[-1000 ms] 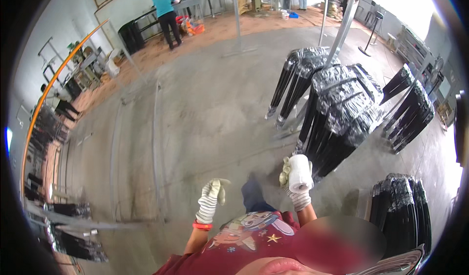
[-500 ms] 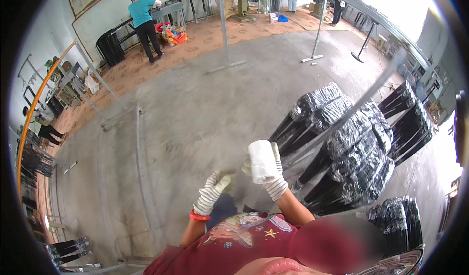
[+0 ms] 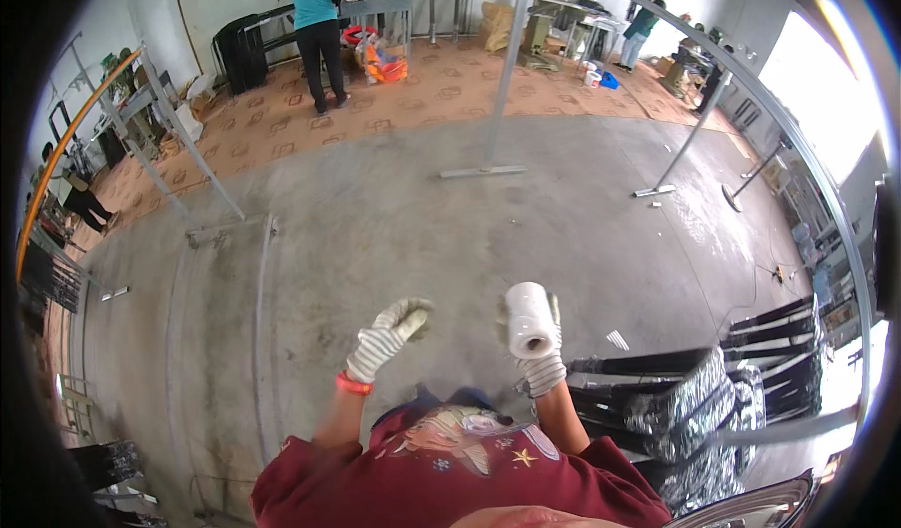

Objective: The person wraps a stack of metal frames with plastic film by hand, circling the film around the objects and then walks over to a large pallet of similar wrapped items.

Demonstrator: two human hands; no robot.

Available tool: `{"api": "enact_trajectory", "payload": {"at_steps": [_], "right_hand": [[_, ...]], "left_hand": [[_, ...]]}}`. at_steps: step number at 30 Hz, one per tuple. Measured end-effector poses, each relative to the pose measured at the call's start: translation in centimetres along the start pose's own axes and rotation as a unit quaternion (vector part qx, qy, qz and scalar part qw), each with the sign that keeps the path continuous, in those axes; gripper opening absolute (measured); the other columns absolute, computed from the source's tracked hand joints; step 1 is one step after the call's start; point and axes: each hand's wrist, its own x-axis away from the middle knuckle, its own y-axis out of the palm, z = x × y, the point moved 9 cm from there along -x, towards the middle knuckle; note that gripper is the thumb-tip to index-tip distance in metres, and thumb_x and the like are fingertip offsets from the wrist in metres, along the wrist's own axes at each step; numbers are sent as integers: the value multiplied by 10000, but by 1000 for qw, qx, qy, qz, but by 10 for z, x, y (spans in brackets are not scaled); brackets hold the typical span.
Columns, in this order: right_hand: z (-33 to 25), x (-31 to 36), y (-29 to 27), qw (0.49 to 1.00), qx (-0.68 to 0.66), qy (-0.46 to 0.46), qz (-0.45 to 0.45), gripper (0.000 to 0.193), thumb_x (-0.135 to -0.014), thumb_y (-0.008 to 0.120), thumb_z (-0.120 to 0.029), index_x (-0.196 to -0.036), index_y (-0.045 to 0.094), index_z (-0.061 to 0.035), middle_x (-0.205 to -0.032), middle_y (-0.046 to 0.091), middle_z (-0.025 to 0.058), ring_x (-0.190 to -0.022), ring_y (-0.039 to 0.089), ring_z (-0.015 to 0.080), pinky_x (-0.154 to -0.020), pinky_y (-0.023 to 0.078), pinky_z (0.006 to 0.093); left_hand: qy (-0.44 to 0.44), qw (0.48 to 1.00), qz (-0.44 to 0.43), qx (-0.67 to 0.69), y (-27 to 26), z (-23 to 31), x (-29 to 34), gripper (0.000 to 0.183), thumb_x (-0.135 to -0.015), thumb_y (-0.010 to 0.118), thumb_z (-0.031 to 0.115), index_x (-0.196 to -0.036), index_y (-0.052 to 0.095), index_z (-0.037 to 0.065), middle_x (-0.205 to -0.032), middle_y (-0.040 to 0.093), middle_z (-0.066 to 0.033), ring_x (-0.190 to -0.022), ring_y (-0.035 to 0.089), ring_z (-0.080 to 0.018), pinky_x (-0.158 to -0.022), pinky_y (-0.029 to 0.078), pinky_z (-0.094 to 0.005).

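Observation:
A white roll of plastic stretch film stands nearly upright in my right hand, which wears a striped work glove. My gloved fingers wrap round the roll from behind, so they are partly hidden; its core hole faces me. Over on the left, my left hand, in a matching glove with a red band at the wrist, is held in the air with fingers loosely bent and apart from the thumb. Nothing shows in it. Both hands are in front of my body, above the grey concrete floor.
Film-wrapped bundles of black parts lie close on my right. A grey metal post stands ahead, and a metal floor rail runs along the left. Farther back, a person in a teal shirt works at a bench.
My view has turned to the right, and the wrapped bundles now appear lower on the right. The roll is still in my right hand; both hands are a little farther apart.

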Motion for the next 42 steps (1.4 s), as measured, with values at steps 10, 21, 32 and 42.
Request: {"api": "enact_trajectory", "payload": {"at_steps": [10,21,32,42], "right_hand": [[-153,-273,65,977,-102,-104,-157,849,-748,528,-615,-1235,387,66,-996,582,134,-816,579,240,-754,498,387],[-216,-638,223,979,-39,31,-198,778,-762,472,-655,-1219,470,-26,-1143,537,203,-978,561,341,-865,456,479],[-254,-940,318,966,-71,114,-220,952,-710,435,-734,-1353,302,-44,-901,567,138,-719,558,268,-608,464,356],[-396,-1141,367,970,-113,-76,-202,858,-734,467,-697,-1328,345,-90,-848,575,109,-674,548,215,-619,454,332]], "left_hand": [[97,985,-125,62,-54,78,-301,358,-932,464,245,-1196,501,7,-1120,582,-95,-1039,558,-193,-928,418,-345],[253,938,-45,235,-247,155,-612,775,-798,619,282,-1381,195,-3,-1441,228,-110,-1312,258,-193,-1065,232,-306],[116,970,151,150,-464,197,-846,590,-940,324,438,-1238,432,-60,-1295,443,-194,-1227,404,-263,-1023,284,-342],[102,986,-125,-31,-455,393,-1164,573,-956,257,393,-989,621,-49,-976,641,-159,-1010,570,-200,-966,360,-301]]}}
